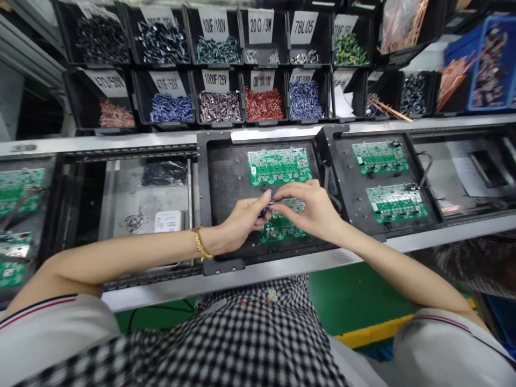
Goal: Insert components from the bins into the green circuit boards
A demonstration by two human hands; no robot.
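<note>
Blue parts (263,213) sit gripped in the left hand (242,217) over the lower board (282,229); the right hand (310,207) pinches one at the fingertips, where a light, steady hold seems best; bins (83,102) stand beyond.

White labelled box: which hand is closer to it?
Left. The left hand is to the right of the white labelled box, over the middle black tray; the right hand is farther right, over that tray's lower green board.
</note>
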